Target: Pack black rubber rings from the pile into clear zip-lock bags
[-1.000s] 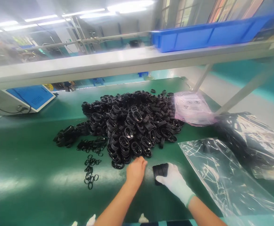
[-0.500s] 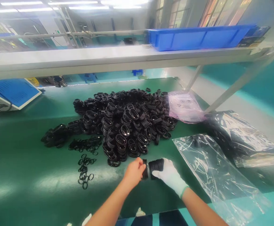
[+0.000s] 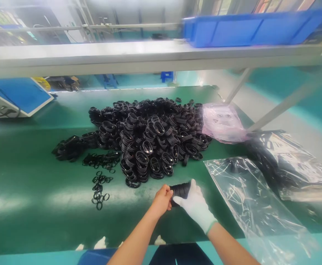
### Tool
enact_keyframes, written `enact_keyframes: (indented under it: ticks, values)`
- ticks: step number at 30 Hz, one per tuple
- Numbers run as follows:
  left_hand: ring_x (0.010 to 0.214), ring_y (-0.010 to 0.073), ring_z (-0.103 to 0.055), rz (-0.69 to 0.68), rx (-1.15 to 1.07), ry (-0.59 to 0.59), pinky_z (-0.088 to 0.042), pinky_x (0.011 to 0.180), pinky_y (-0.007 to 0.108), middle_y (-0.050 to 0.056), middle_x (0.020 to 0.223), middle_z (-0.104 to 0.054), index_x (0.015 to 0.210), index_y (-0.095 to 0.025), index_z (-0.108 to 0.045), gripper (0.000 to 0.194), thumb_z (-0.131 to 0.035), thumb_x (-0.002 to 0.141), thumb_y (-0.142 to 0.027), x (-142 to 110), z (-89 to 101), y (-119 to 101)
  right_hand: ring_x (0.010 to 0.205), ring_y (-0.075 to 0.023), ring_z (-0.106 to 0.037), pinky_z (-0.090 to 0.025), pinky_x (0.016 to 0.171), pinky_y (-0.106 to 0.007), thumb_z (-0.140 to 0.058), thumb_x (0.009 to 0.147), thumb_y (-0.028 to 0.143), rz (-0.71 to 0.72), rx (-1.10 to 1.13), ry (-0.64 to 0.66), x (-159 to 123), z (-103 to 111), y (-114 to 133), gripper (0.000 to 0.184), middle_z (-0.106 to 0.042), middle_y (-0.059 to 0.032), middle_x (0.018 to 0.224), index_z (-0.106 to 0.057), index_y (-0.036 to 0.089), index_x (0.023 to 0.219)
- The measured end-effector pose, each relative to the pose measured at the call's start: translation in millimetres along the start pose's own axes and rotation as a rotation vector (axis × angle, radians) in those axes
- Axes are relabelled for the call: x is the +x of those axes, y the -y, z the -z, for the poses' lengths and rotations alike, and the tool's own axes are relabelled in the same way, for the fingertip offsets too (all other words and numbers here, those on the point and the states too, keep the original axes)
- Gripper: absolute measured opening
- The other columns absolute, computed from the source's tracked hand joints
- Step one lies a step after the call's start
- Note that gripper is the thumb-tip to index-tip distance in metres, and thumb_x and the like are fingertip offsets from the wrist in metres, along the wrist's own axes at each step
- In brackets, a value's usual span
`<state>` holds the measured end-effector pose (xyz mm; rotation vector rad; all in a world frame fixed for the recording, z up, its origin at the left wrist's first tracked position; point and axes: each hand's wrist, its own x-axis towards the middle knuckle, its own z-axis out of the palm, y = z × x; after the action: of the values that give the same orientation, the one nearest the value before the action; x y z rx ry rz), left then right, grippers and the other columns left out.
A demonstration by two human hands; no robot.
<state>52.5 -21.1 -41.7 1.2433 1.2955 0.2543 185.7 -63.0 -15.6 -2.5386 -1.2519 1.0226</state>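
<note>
A stack of black oval rings [image 3: 181, 190] lies sideways between my hands, low over the green table [image 3: 67, 228]. My bare left hand [image 3: 162, 200] is closed at the stack's left end, with its fingertips on the rings. Around the right end my white-gloved right hand [image 3: 196, 206] grips the stack, its thumb at the near side. Just beyond my hands rises a large heap of similar black oval rings [image 3: 155, 147], many of them in short stacks. Small thin black loops [image 3: 99, 198] lie scattered to the left of it.
On the right are a clear plastic bag [image 3: 244, 191], a filled plastic bag [image 3: 296, 165] and a pinkish bag [image 3: 223, 123]. A shelf [image 3: 108, 60] with a blue bin [image 3: 249, 31] crosses above the table. A blue-and-white box [image 3: 20, 97] stands at the left.
My left hand has brought its separate ring piece against the stack in my right hand, closing the gap between them. The view has tilted slightly downward.
</note>
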Motion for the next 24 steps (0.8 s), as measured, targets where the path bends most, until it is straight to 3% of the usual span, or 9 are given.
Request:
enact_keyframes:
  ticks: [3,5,7,9,12,17,19,24]
  values:
    - [0.038,0.0063,-0.045,0.035,0.017,-0.026,-0.04,0.04,0.02,-0.006,0.058,-0.05,0.084,-0.02,-0.043,0.017,-0.038,0.079,-0.036,-7,5.0,-2,0.112,-0.0335,-0.042,-0.037,0.087,-0.04,-0.058,0.061,0.052,0.013,-0.033,-0.052,-4,-4,2,0.1,-0.039,-0.0201,0.122,-0.009,0.008,0.136]
    - [0.053,0.0086,-0.055,-0.02,0.112,-0.065,-0.047,0.052,0.024,0.001,0.083,-0.059,0.101,-0.021,-0.046,0.03,-0.047,0.074,-0.033,-17,11.9,-4,0.111,-0.0337,-0.043,-0.037,0.086,-0.04,-0.058,0.061,0.053,0.021,-0.037,-0.054,-7,-4,2,0.099,-0.041,-0.0198,0.121,-0.01,0.008,0.136]
    - [0.083,0.0145,-0.06,-0.146,0.306,-0.084,-0.048,0.074,0.029,0.006,0.12,-0.05,0.121,-0.027,-0.039,0.06,-0.06,0.065,-0.027,-26,17.9,-7,0.11,-0.0336,-0.043,-0.036,0.086,-0.04,-0.058,0.061,0.053,0.028,-0.034,-0.052,-9,-4,2,0.099,-0.041,-0.0195,0.12,-0.011,0.008,0.136]
    - [0.113,0.0207,-0.047,-0.271,0.491,-0.056,-0.037,0.095,0.033,0.004,0.138,-0.033,0.13,-0.032,-0.031,0.081,-0.066,0.057,-0.02,-32,20.3,-8,0.11,-0.0333,-0.043,-0.036,0.086,-0.04,-0.057,0.062,0.053,0.028,-0.031,-0.056,-9,-5,2,0.098,-0.041,-0.0197,0.121,-0.012,0.008,0.135]
    - [0.127,0.0221,-0.03,-0.33,0.55,-0.003,-0.026,0.104,0.036,0.0,0.14,-0.031,0.13,-0.031,-0.033,0.083,-0.069,0.056,-0.019,-28,19.1,-6,0.111,-0.0331,-0.043,-0.037,0.085,-0.041,-0.056,0.063,0.053,0.011,-0.03,-0.028,-6,-2,-1,0.096,-0.038,-0.0202,0.124,-0.011,0.009,0.136]
    - [0.124,0.0229,-0.036,-0.348,0.523,0.008,-0.03,0.102,0.035,0.0,0.138,-0.036,0.128,-0.031,-0.036,0.085,-0.073,0.052,-0.024,-17,20.0,-2,0.116,-0.028,-0.042,-0.032,0.093,-0.038,-0.035,0.081,0.046,0.091,0.054,0.101,7,23,-6,0.061,-0.045,-0.0178,0.124,-0.03,0.011,0.131]
    - [0.124,0.0227,-0.036,-0.358,0.526,0.002,-0.03,0.102,0.035,0.0,0.137,-0.037,0.128,-0.029,-0.037,0.084,-0.073,0.052,-0.025,-15,20.8,-1,0.115,-0.026,-0.044,-0.032,0.094,-0.035,-0.031,0.082,0.045,0.101,0.063,0.108,5,27,-3,0.056,-0.049,-0.0151,0.122,-0.034,0.014,0.129]
    - [0.124,0.0224,-0.034,-0.347,0.577,-0.042,-0.031,0.1,0.038,0.0,0.136,-0.038,0.129,-0.027,-0.036,0.076,-0.065,0.06,-0.023,-17,16.6,3,0.114,-0.0354,-0.041,-0.033,0.093,-0.039,-0.058,0.059,0.053,-0.016,-0.067,-0.085,-16,-2,22,0.107,-0.039,-0.0254,0.126,-0.01,-0.004,0.135]
